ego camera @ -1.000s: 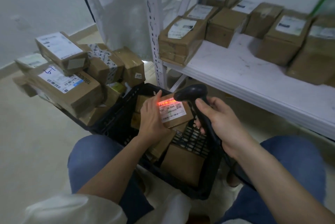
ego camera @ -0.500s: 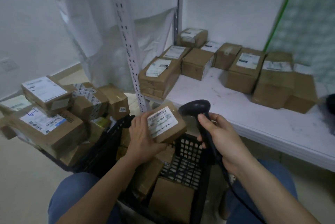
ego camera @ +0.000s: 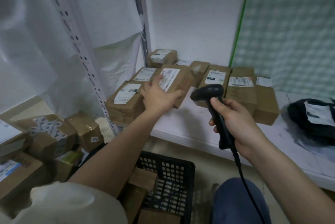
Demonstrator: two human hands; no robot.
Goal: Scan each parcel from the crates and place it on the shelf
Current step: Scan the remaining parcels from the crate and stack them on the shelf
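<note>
Surroundings: a row of taped cardboard boxes [ego camera: 216, 76] with white labels stands along the back of the white shelf [ego camera: 190, 122], against the wall. A larger labelled box [ego camera: 125, 100] sits at the shelf's left end beside the perforated upright [ego camera: 79, 51]. A black bag [ego camera: 311, 120] bearing a white label lies on the shelf at far right. Loose cartons [ego camera: 50, 133] are heaped on the floor to the left.

Parcel and grip: the left hand [ego camera: 159, 95] grips the parcel [ego camera: 174, 86] from its near left side, thumb under the near edge and fingers over the label on top. The parcel is tilted, its near corner touching the shelf, wedged between the larger box and the back row. The right hand [ego camera: 233, 122] is closed round the handle of the black scanner [ego camera: 213, 107], head pointing left, just right of the parcel and apart from it; its cable hangs down.

Containers: the black crate [ego camera: 172, 174] below the shelf holds several brown parcels [ego camera: 143, 178].
</note>
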